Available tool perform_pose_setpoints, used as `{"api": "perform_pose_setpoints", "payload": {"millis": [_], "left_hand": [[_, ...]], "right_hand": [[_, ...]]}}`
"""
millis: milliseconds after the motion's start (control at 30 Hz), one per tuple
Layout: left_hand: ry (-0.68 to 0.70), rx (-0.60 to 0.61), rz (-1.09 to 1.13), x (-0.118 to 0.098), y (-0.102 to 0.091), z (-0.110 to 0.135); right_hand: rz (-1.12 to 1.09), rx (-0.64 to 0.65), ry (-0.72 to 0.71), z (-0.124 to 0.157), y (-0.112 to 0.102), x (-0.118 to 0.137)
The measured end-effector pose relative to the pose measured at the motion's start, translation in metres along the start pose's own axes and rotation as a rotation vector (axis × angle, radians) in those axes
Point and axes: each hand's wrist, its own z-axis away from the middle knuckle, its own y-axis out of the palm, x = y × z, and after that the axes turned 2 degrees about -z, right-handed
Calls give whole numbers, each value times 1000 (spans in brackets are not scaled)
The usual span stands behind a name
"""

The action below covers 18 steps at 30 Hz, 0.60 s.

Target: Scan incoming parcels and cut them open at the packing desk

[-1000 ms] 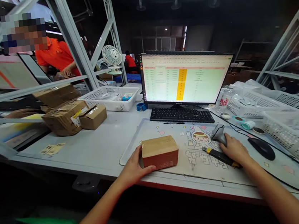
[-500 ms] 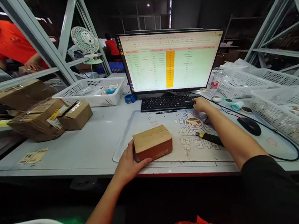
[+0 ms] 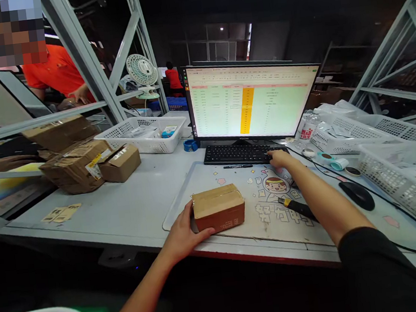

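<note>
My left hand [image 3: 182, 227] grips the left end of a small brown cardboard box [image 3: 219, 207], which has a reddish lower side and sits on the near edge of a printed desk mat [image 3: 264, 219]. My right hand [image 3: 279, 158] rests its fingers on the right end of a black keyboard [image 3: 240, 153]. Below that hand, a grey handheld barcode scanner [image 3: 283, 175] is blurred and partly hidden. A yellow-and-black utility knife [image 3: 296, 207] lies on the mat, partly under my right forearm.
Taped parcels [image 3: 77, 166] and a white plastic basket [image 3: 141, 136] stand at the left. A monitor showing a spreadsheet [image 3: 250, 101] faces me. A black mouse [image 3: 357, 195] and a white basket [image 3: 406, 178] lie at the right. A co-worker in an orange shirt [image 3: 56, 75] stands beyond metal shelving.
My right hand has left the knife and scanner area and moved up to the keyboard. My left hand stays on the box. The view has tilted and shifted slightly.
</note>
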Motion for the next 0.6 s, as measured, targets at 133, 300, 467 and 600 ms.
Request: {"api": "perform_pose_setpoints", "payload": {"millis": [133,300,467,600], "left_hand": [[8,15,61,1,-1,-1],[24,-20,124,1,2,-5],[152,-61,130,1,6,0],[192,-64,132,4,7,8]], "right_hand": [[31,101,-73,63,18,1],[-1,79,-139,149,66,-17],[-423,-93,-280,160,77,-10],[-846,161,-517,148,61,31]]}}
